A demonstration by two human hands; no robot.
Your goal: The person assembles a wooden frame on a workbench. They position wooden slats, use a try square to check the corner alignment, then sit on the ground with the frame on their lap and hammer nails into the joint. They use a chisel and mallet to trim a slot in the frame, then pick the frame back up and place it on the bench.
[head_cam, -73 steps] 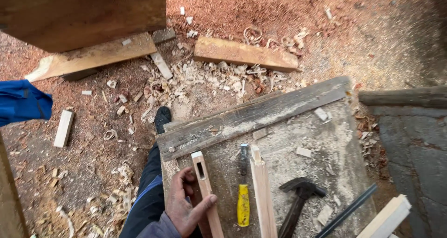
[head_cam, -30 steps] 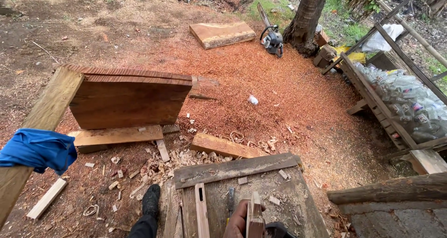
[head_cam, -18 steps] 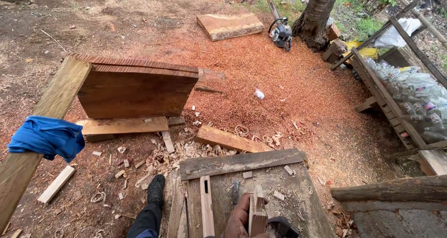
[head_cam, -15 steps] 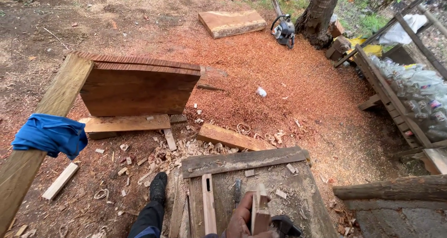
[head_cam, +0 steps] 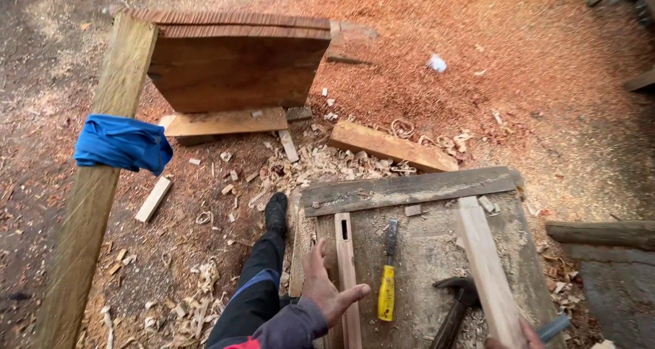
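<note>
wooden stick (head_cam: 486,272) lifted, left hand (head_cam: 323,289) opened

Daylit outdoor ground (head_cam: 546,83) of reddish sawdust, strewn with shavings (head_cam: 321,165).

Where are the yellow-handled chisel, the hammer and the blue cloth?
yellow-handled chisel (head_cam: 387,292), head view, on its yellow handle
hammer (head_cam: 461,291), head view, on its dark head
blue cloth (head_cam: 121,142), head view, on its middle fold

Pale smooth wooden slat (head_cam: 486,274), rough grey wooden bench (head_cam: 409,189), glossy yellow plastic chisel handle (head_cam: 387,293)
</note>
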